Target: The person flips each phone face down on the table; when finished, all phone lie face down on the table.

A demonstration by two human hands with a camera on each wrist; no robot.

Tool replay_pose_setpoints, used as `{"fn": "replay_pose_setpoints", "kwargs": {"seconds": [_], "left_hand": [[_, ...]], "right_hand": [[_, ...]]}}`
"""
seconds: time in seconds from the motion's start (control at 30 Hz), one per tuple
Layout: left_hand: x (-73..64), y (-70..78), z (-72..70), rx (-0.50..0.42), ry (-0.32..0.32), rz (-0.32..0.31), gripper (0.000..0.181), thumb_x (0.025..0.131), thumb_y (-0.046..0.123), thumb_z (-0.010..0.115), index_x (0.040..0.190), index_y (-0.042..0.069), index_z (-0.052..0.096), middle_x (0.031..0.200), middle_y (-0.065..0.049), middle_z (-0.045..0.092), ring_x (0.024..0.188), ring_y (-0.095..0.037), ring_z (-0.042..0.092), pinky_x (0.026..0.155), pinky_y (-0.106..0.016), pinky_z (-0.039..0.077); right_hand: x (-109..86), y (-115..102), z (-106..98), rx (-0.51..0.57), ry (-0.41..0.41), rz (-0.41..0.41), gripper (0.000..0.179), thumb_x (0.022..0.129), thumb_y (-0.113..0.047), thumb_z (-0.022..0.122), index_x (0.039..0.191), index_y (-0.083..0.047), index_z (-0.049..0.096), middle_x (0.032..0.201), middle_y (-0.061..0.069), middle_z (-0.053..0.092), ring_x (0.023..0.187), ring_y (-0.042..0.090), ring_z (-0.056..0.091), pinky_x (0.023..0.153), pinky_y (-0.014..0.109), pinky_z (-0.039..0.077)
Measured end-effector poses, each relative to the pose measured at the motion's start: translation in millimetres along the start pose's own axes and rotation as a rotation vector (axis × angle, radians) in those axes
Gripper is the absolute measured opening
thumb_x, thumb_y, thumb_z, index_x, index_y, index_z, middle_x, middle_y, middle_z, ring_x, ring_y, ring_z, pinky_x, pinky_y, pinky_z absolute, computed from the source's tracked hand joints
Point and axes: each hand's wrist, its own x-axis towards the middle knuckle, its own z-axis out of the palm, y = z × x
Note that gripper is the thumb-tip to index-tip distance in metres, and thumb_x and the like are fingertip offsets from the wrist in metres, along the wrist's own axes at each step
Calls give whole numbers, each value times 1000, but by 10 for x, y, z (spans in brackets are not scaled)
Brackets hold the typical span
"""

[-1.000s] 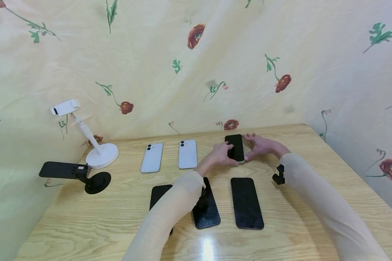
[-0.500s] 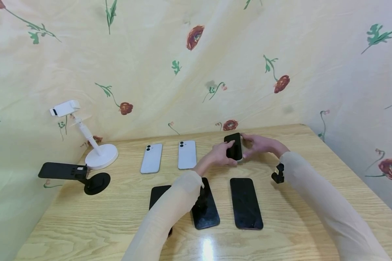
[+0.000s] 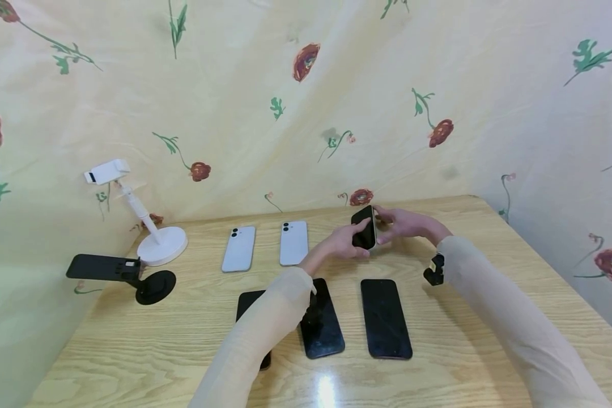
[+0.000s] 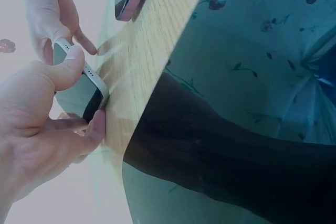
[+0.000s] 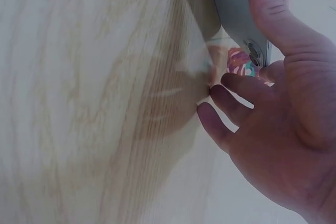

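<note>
A smartphone (image 3: pixel 365 238) with a black screen is tilted at the back of the table, its right edge raised. My left hand (image 3: pixel 341 241) grips it, thumb on the screen and fingers at the lower edge, as the left wrist view shows the smartphone (image 4: pixel 77 94). At its right side, my right hand (image 3: pixel 405 224) holds the edge, thumb near the lower corner and index finger near the top. In the right wrist view, the smartphone's grey back (image 5: pixel 233 6) and a camera lens show; the other fingers spread free of it.
Two white phones (image 3: pixel 238 249) (image 3: pixel 293 243) lie back up to the left. Dark-screened phones (image 3: pixel 386 318) (image 3: pixel 323 328) lie nearer, one more (image 3: pixel 247 301) partly under the left sleeve. A white phone stand (image 3: pixel 162 247) and a black phone stand (image 3: pixel 155 287) occupy the left.
The smartphone has gone from lying nearly flat to tilted, its right edge lifted. Both hands have stayed on it, shifting slightly.
</note>
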Motion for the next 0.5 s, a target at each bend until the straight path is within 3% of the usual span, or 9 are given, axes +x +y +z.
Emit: {"fn": "replay_pose_setpoints", "kwargs": {"seconds": [0.17,0.23,0.3,0.4,0.5], "left_hand": [[-56,-13,-22,-45,10,11,87,95,22,71,162,17,16,155,-15,39,140,-27,38,111,-32,33],[-66,-22,-30,-48,7,8,87,95,24,71,162,18,15,144,-17,51,123,-26,54,104,-29,38],[-69,-34,-36,-55,6,10,88,95,25,71,162,19,15,132,-18,59,100,-22,60,95,-26,41],[-66,-51,-42,-86,-4,21,87,96,23,70,162,20,14,114,-18,62,71,-19,48,81,-27,40],[-66,-56,-47,-108,1,35,88,95,20,71,162,19,14,120,-18,61,72,-18,47,78,-26,39]], "right_hand": [[24,-42,10,-4,-15,-25,105,93,-23,74,155,8,-5,155,38,17,143,49,18,114,59,16],[34,-59,12,-10,-21,-16,106,94,-25,74,156,7,-6,155,37,17,143,49,18,114,59,17],[41,-73,10,-8,-27,-3,106,94,-26,73,156,5,-7,156,37,16,144,49,17,113,59,18],[44,-94,3,0,-34,10,107,94,-28,72,156,4,-9,156,37,14,144,49,16,113,60,18],[46,-112,-1,9,-37,17,107,94,-28,72,157,3,-9,156,37,14,144,49,16,113,60,19]]}}
